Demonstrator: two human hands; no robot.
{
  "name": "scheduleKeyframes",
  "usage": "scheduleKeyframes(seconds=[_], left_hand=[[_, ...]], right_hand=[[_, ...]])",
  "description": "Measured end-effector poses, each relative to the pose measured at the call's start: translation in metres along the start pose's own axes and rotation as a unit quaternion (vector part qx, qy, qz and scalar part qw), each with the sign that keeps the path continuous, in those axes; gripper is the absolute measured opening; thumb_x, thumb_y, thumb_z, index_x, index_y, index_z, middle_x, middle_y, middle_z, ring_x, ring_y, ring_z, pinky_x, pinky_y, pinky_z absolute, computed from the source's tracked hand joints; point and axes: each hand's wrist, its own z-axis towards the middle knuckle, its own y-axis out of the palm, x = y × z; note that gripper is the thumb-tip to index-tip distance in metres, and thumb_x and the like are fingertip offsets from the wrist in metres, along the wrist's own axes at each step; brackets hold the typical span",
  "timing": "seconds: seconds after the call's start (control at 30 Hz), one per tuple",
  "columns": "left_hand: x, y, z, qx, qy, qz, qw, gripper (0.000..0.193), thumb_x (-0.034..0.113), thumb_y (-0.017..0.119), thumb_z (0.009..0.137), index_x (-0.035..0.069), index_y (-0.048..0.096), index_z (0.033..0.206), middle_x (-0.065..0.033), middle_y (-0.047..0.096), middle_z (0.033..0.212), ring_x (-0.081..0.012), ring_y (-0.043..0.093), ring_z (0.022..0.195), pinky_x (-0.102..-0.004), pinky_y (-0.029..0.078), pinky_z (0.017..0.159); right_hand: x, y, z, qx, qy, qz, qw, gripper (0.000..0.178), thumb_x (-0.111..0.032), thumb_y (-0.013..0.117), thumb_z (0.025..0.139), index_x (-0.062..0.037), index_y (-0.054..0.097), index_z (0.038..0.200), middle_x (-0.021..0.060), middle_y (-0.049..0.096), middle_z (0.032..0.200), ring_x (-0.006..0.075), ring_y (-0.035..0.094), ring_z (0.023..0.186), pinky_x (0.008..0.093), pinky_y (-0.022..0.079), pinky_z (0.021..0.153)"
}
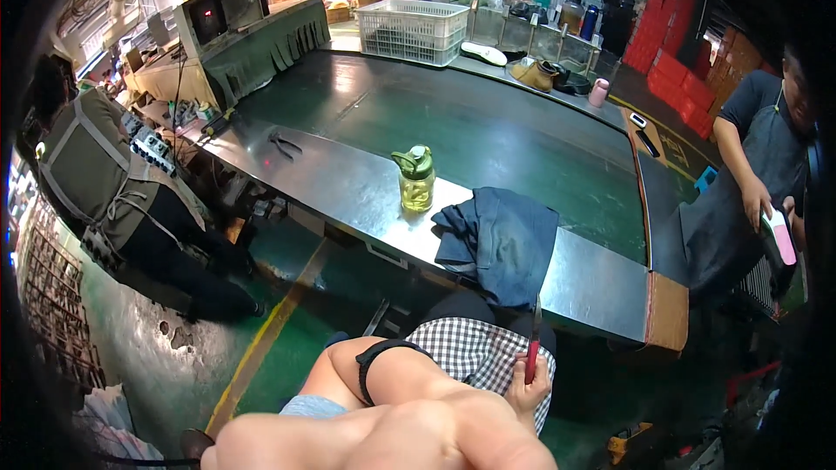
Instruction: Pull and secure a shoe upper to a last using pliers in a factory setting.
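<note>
My right hand (528, 390) is closed around the red handle of a slim knife (532, 357), its narrow blade upright, the tip near the edge of the metal bench. Beneath it lies the black-and-white checked cloth (470, 350) over my lap. Bare skin of my left arm and hand (374, 431) fills the lower middle, blurred and very near; its fingers cannot be made out. A black band (370, 367) circles that arm. On the bench in front, a folded dark blue garment (501, 239) hangs over the edge, beside a green translucent bottle (417, 180) with a looped lid.
Pliers (285, 146) lie on the metal ledge, left of the bottle. Past the dark green belt (488, 144) stand a white plastic crate (412, 32), a shoe (533, 74) and a pink bottle (598, 92). One worker (113, 174) stands left; another at right holds a white-and-pink shoe part (778, 235).
</note>
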Motion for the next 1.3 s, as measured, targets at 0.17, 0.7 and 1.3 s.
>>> scheduleKeyframes(seconds=[0.17, 0.7, 1.3], left_hand=[[-0.018, -0.009, -0.011, -0.027, 0.076, 0.153, 0.985, 0.007, 0.007, 0.061, 0.095, 0.003, 0.058, 0.1, -0.0039, 0.055, 0.11, -0.0178, 0.063, 0.083, -0.0337, 0.053, 0.081], [-0.02, -0.149, -0.094, -0.22, -0.379, 0.513, 0.738, 0.036, 0.012, 0.073, 0.087, 0.003, 0.057, 0.118, -0.0187, 0.058, 0.118, -0.0302, 0.066, 0.105, -0.0382, 0.054, 0.087], [0.038, -0.255, -0.251, -0.288, -0.528, 0.691, 0.4, 0.021, 0.026, 0.073, 0.081, 0.012, 0.073, 0.098, -0.0055, 0.067, 0.121, -0.0265, 0.058, 0.117, -0.0409, 0.042, 0.1]], right_hand=[[0.003, 0.001, 0.0, -0.004, 0.008, 0.008, 1.0, 0.017, -0.017, 0.066, 0.094, -0.0007, 0.062, 0.092, 0.0119, 0.066, 0.083, 0.0267, 0.064, 0.071, 0.0369, 0.048, 0.064], [0.011, 0.001, -0.006, 0.092, 0.164, 0.257, 0.948, 0.023, -0.025, 0.052, 0.105, -0.0037, 0.051, 0.097, 0.0089, 0.067, 0.091, 0.0094, 0.058, 0.067, 0.0238, 0.048, 0.062], [0.005, -0.005, -0.001, 0.066, 0.218, 0.237, 0.944, 0.023, -0.021, 0.053, 0.104, 0.0004, 0.056, 0.097, 0.0127, 0.069, 0.096, 0.0118, 0.065, 0.073, 0.026, 0.055, 0.067]])
